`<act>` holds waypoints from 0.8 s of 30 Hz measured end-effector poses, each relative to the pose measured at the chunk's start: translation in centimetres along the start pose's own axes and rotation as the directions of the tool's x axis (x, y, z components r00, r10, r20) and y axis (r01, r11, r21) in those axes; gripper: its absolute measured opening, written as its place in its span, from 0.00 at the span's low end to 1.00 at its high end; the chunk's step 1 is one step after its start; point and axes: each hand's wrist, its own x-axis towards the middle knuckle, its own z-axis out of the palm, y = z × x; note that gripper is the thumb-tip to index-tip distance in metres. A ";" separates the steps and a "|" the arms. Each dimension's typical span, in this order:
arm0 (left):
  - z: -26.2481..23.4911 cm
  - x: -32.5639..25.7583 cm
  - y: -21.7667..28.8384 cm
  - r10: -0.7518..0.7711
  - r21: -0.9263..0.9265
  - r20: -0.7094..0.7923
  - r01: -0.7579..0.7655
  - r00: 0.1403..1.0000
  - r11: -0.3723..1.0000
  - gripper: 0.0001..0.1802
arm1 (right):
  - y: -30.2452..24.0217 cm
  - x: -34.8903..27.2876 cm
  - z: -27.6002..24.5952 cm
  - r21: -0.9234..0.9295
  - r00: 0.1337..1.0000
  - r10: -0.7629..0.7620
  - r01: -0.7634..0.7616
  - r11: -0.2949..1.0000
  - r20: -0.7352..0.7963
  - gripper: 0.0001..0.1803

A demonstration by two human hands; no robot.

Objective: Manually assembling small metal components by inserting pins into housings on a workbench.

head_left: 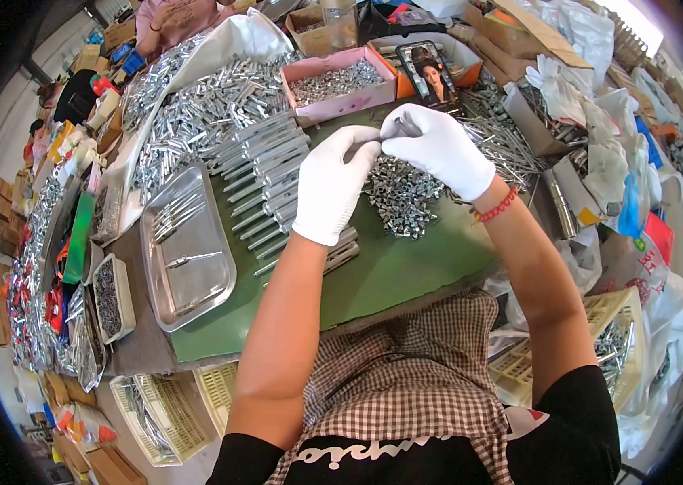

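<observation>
Over the green mat on the counter (406, 275), both gloved hands meet, fingertips together. The left hand (333, 182) is pinched shut on a small metal part (375, 139), too tiny to make out, and the right hand (434, 145) closes on the same piece from the other side, just above the heap of small silver fittings (402, 194). It looks like an assembly step, two bits being joined by fingertip. Left of the hands lies a row of long metal bars (269, 174), and beyond them a steel tray (184, 283) holding a few. A pink box (341, 101) of small parts sits behind. By my reading, the next move calls for a firm, square push or twist, with the piece held steady between both pinches.
</observation>
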 end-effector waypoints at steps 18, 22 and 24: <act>1.2 -0.6 0.2 0.116 0.036 0.142 -0.123 0.983 0.992 0.11 | 0.7 -4.8 1.0 0.427 0.978 0.171 -0.107 0.898 -0.116 0.08; 1.4 -0.9 0.8 -0.104 0.017 0.171 0.102 0.980 0.995 0.10 | -0.8 -5.7 2.3 -0.414 0.902 -0.274 0.122 0.902 -0.332 0.10; 1.4 -1.0 0.4 -0.121 -0.014 0.179 0.125 0.976 0.992 0.10 | -0.7 -5.9 2.4 -0.473 0.883 -0.335 0.153 0.868 -0.328 0.11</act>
